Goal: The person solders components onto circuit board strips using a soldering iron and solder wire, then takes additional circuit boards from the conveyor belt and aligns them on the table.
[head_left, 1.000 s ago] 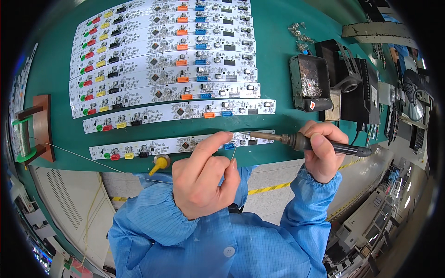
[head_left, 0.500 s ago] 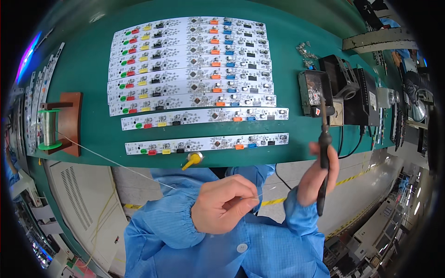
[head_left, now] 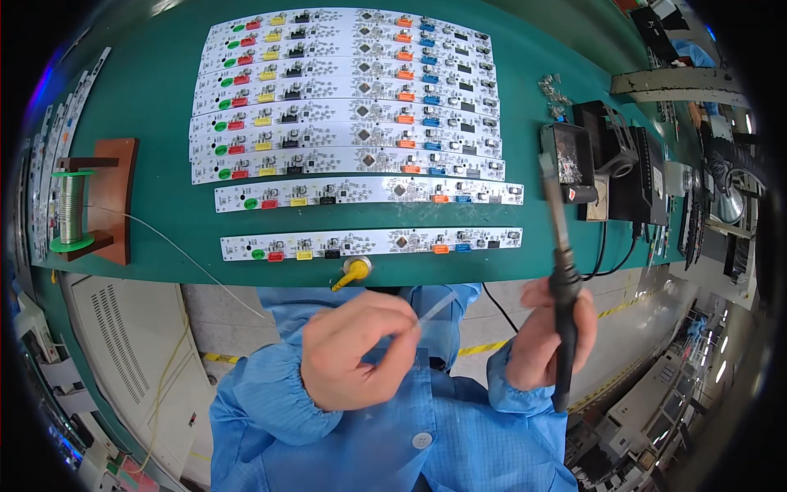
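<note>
My left hand (head_left: 361, 348) is closed in a pinch on thin solder wire (head_left: 184, 252), whose blurred end sticks out past the fingertips. The wire runs back to a solder spool (head_left: 71, 211) with green flanges on a brown wooden stand (head_left: 116, 201). In my right hand (head_left: 549, 332) is a soldering iron (head_left: 564, 283), upright with its tip pointing away from me. Nearest to my hands lies a long white circuit board (head_left: 369, 243) with coloured connectors. Another board (head_left: 369, 193) lies just behind it, and several overlapping boards (head_left: 328, 90) stretch toward the back.
A yellow plug-like piece (head_left: 352, 272) sits at the table's front edge. On the right stand a black box with scraps (head_left: 572, 156), an iron holder (head_left: 608, 135) and a black unit with cables (head_left: 643, 176). Small metal parts (head_left: 553, 92) lie behind them.
My left hand has shifted left with the solder wire. The soldering iron has moved slightly left and lower in my right hand. The view has shifted a little over the table.
</note>
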Demonstrator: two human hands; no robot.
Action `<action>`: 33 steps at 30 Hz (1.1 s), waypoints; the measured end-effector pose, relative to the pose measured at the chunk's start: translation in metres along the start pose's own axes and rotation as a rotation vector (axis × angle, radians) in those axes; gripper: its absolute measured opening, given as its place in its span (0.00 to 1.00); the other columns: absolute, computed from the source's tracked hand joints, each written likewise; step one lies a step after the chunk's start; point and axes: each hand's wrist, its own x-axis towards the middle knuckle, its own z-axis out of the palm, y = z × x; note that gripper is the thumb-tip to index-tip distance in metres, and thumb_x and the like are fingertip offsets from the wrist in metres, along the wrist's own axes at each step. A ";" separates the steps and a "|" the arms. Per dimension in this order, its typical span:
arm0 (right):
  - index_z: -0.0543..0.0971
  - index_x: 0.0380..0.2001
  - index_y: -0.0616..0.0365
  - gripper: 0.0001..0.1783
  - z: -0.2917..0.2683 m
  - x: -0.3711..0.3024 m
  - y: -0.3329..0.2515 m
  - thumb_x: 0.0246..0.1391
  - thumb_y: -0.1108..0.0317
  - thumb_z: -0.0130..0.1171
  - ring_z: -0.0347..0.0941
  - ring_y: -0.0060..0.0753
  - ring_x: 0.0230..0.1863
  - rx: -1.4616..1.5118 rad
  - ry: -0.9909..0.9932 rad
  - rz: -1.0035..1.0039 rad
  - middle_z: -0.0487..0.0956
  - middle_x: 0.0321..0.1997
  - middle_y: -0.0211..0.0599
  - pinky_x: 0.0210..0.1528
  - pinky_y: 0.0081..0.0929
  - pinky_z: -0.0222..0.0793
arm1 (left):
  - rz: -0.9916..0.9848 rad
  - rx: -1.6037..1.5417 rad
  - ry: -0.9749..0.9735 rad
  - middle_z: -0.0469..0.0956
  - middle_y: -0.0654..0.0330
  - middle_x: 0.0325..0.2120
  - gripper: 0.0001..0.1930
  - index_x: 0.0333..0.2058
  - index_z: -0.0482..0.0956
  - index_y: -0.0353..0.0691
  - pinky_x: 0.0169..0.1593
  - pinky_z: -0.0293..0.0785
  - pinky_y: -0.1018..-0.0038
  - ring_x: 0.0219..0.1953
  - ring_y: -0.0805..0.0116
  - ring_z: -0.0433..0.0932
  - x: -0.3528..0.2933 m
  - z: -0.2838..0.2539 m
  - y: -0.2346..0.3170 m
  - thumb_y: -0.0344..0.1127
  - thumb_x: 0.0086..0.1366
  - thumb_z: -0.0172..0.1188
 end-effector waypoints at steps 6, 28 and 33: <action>0.78 0.21 0.51 0.05 0.002 0.009 -0.028 0.38 0.64 0.63 0.59 0.26 0.17 -0.247 -0.142 -0.121 0.67 0.15 0.25 0.33 0.35 0.61 | 0.404 0.655 0.259 0.80 0.53 0.37 0.08 0.20 0.71 0.37 0.17 0.67 0.77 0.16 0.69 0.75 0.025 -0.001 -0.012 0.20 0.41 0.62; 0.83 0.26 0.47 0.11 0.021 0.002 -0.036 0.31 0.68 0.61 0.55 0.21 0.16 -0.506 -0.346 -0.160 0.62 0.14 0.17 0.41 0.29 0.58 | 0.313 0.756 0.163 0.79 0.51 0.40 0.08 0.22 0.71 0.35 0.19 0.69 0.74 0.19 0.67 0.77 0.028 -0.002 -0.014 0.21 0.43 0.62; 0.83 0.26 0.47 0.12 0.023 0.002 -0.036 0.30 0.69 0.61 0.55 0.20 0.16 -0.507 -0.343 -0.159 0.62 0.13 0.17 0.42 0.29 0.58 | 0.306 0.756 0.165 0.79 0.51 0.41 0.08 0.22 0.72 0.35 0.19 0.69 0.74 0.20 0.66 0.77 0.028 -0.002 -0.014 0.20 0.44 0.62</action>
